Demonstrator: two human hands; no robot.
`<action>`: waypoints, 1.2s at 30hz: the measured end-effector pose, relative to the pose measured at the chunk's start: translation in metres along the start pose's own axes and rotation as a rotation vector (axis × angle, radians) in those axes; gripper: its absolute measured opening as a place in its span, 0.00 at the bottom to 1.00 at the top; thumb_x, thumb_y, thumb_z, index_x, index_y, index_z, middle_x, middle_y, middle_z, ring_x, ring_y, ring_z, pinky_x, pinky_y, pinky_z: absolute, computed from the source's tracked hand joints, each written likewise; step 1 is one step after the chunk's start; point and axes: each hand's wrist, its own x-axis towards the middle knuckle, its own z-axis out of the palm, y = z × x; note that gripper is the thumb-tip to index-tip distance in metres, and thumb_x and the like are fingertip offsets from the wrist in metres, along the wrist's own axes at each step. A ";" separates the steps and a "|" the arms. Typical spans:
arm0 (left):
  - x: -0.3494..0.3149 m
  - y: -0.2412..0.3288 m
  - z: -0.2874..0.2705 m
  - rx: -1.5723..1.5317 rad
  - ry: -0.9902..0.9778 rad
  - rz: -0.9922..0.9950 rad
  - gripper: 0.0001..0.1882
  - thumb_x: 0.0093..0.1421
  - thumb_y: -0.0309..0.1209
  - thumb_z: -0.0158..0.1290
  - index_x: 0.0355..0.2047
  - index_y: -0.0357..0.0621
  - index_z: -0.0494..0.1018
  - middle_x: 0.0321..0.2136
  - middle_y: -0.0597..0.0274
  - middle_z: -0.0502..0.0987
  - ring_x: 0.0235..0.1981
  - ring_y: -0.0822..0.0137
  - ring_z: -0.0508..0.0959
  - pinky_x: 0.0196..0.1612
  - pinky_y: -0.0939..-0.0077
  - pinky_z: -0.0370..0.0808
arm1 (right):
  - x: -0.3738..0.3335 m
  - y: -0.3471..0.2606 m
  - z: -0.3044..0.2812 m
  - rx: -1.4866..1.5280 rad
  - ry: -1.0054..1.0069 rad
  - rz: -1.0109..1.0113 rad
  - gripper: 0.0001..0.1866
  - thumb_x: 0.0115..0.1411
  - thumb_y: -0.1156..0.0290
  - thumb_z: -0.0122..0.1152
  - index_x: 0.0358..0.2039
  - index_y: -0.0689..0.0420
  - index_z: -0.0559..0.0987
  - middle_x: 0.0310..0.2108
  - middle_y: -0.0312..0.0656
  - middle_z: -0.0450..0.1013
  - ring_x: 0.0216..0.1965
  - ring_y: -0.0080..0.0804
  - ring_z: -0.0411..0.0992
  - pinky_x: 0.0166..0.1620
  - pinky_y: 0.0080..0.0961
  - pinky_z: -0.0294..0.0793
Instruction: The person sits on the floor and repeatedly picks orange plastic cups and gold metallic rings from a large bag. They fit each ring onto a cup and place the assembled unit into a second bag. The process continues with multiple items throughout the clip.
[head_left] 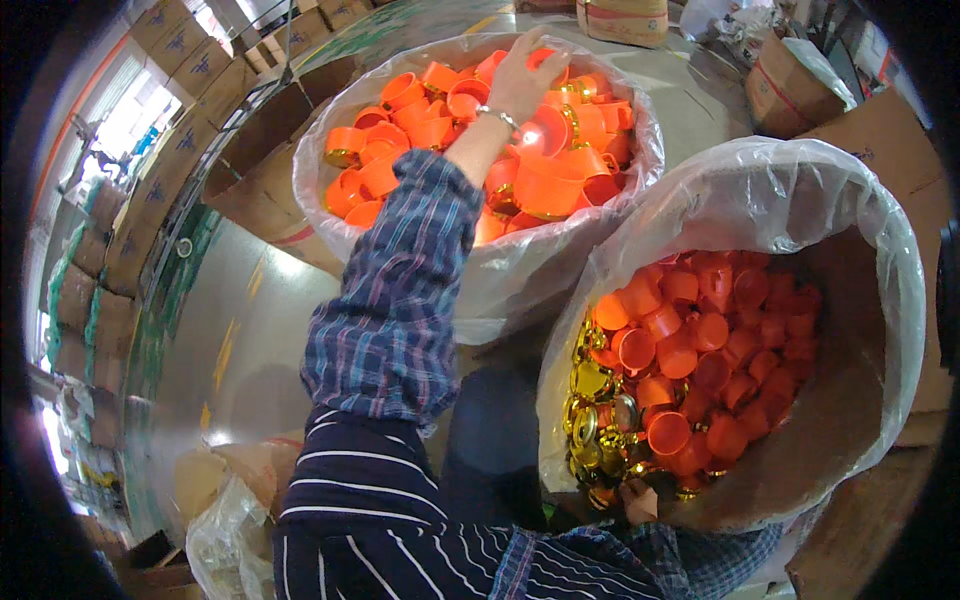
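My left hand (pixel 520 88) reaches over the far bin, a round container lined with clear plastic (pixel 640 110). Its fingers are spread beside an orange cup (pixel 548 66) on the heap; I see no firm grip on it. Several orange cups (pixel 548 185) with handles, some with shiny gold bases, fill that bin. Low in the nearer right-hand bin, lined with a clear bag (pixel 740 190), my right hand (pixel 638 500) has its fingers curled at the gold pieces (pixel 590 380). What those fingers hold is hidden. Smaller orange-red cups (pixel 690 340) lie beside the gold pieces.
Cardboard boxes (pixel 170 190) stand stacked along the left. An open carton (pixel 270 190) sits beside the far bin. A tan sack (pixel 622 22) and a torn carton (pixel 795 85) are at the back. A crumpled plastic bag (pixel 230 540) lies at the lower left.
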 end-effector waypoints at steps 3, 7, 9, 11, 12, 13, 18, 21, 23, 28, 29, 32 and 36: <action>-0.059 0.084 -0.013 -0.028 -0.002 0.288 0.20 0.58 0.38 0.62 0.47 0.41 0.75 0.47 0.51 0.78 0.51 0.54 0.77 0.56 0.64 0.71 | 0.002 0.004 0.002 0.014 -0.077 -0.010 0.19 0.61 0.56 0.60 0.39 0.62 0.82 0.32 0.56 0.79 0.36 0.54 0.78 0.40 0.43 0.76; -0.197 0.171 -0.010 -0.072 -0.388 0.356 0.14 0.56 0.30 0.62 0.43 0.44 0.78 0.43 0.56 0.80 0.47 0.57 0.79 0.52 0.64 0.74 | 0.005 -0.003 0.003 -0.096 -0.036 -0.001 0.21 0.59 0.53 0.62 0.40 0.60 0.82 0.34 0.56 0.79 0.40 0.53 0.79 0.42 0.44 0.76; -0.271 0.198 0.009 -0.177 -0.531 0.225 0.11 0.56 0.30 0.62 0.39 0.43 0.79 0.40 0.55 0.80 0.45 0.56 0.80 0.50 0.65 0.75 | 0.004 -0.011 0.003 -0.069 -0.005 0.023 0.21 0.58 0.53 0.63 0.40 0.59 0.82 0.33 0.55 0.79 0.39 0.52 0.79 0.42 0.44 0.77; -0.329 0.207 0.031 -0.257 -0.651 -0.016 0.09 0.57 0.33 0.61 0.35 0.43 0.79 0.33 0.57 0.79 0.39 0.55 0.80 0.41 0.65 0.77 | 0.001 -0.020 0.002 -0.082 -0.026 -0.025 0.20 0.57 0.53 0.63 0.38 0.59 0.82 0.32 0.54 0.79 0.39 0.51 0.79 0.42 0.44 0.77; -0.353 0.208 0.043 -0.250 -0.727 -0.194 0.08 0.56 0.34 0.61 0.33 0.43 0.79 0.34 0.56 0.80 0.36 0.55 0.81 0.40 0.66 0.77 | 0.000 -0.024 0.000 -0.118 -0.074 -0.049 0.20 0.57 0.53 0.62 0.36 0.59 0.82 0.32 0.54 0.79 0.38 0.51 0.79 0.41 0.44 0.76; -0.374 0.205 0.054 -0.198 -0.727 -0.259 0.10 0.58 0.36 0.59 0.34 0.43 0.80 0.34 0.53 0.81 0.36 0.55 0.81 0.39 0.66 0.77 | -0.004 -0.029 0.002 -0.022 -0.005 -0.075 0.20 0.57 0.53 0.62 0.36 0.59 0.82 0.32 0.55 0.79 0.37 0.52 0.78 0.40 0.44 0.76; -0.442 0.191 0.098 -0.119 -1.064 -0.579 0.19 0.61 0.42 0.57 0.41 0.38 0.79 0.38 0.50 0.82 0.39 0.55 0.82 0.44 0.65 0.77 | -0.014 -0.046 -0.009 0.012 -0.108 -0.045 0.20 0.61 0.54 0.60 0.40 0.60 0.80 0.43 0.56 0.77 0.43 0.54 0.76 0.44 0.47 0.74; -0.456 0.175 0.119 0.006 -1.199 -0.566 0.21 0.60 0.45 0.58 0.39 0.37 0.79 0.38 0.50 0.82 0.40 0.54 0.82 0.45 0.63 0.77 | -0.018 -0.061 -0.018 -0.021 -0.092 -0.019 0.20 0.60 0.51 0.60 0.38 0.57 0.81 0.39 0.56 0.77 0.41 0.54 0.76 0.44 0.48 0.74; -0.454 0.159 0.133 0.123 -1.137 -0.543 0.19 0.59 0.45 0.58 0.37 0.41 0.81 0.37 0.50 0.82 0.40 0.52 0.82 0.44 0.62 0.78 | -0.022 -0.075 -0.025 -0.092 -0.077 -0.010 0.18 0.60 0.53 0.60 0.37 0.56 0.82 0.36 0.56 0.78 0.40 0.53 0.77 0.42 0.48 0.75; -0.434 0.120 0.161 0.213 -0.973 -0.642 0.16 0.59 0.42 0.56 0.37 0.42 0.79 0.36 0.47 0.81 0.40 0.47 0.80 0.45 0.56 0.76 | -0.023 -0.102 -0.058 -0.084 0.250 -0.087 0.12 0.59 0.59 0.61 0.35 0.54 0.82 0.33 0.54 0.78 0.37 0.52 0.77 0.37 0.45 0.77; -0.433 0.117 0.166 0.240 -0.949 -0.699 0.16 0.60 0.41 0.55 0.40 0.41 0.78 0.36 0.47 0.81 0.41 0.46 0.80 0.45 0.55 0.76 | -0.019 -0.105 -0.067 -0.061 0.349 -0.131 0.12 0.60 0.60 0.62 0.36 0.55 0.82 0.34 0.53 0.78 0.36 0.52 0.77 0.36 0.45 0.77; -0.439 0.121 0.183 0.189 -0.946 -0.540 0.19 0.59 0.38 0.55 0.49 0.42 0.74 0.44 0.47 0.78 0.47 0.46 0.77 0.50 0.56 0.74 | 0.008 -0.104 -0.097 -0.030 0.602 -0.221 0.11 0.61 0.63 0.61 0.37 0.57 0.81 0.34 0.51 0.77 0.34 0.51 0.76 0.35 0.44 0.77; -0.466 0.130 0.202 0.226 -1.226 0.170 0.15 0.52 0.29 0.55 0.41 0.40 0.79 0.45 0.53 0.78 0.56 0.51 0.70 0.64 0.55 0.61 | 0.049 -0.083 -0.122 0.124 0.571 -0.054 0.16 0.64 0.60 0.60 0.43 0.60 0.81 0.36 0.50 0.79 0.33 0.46 0.77 0.37 0.40 0.77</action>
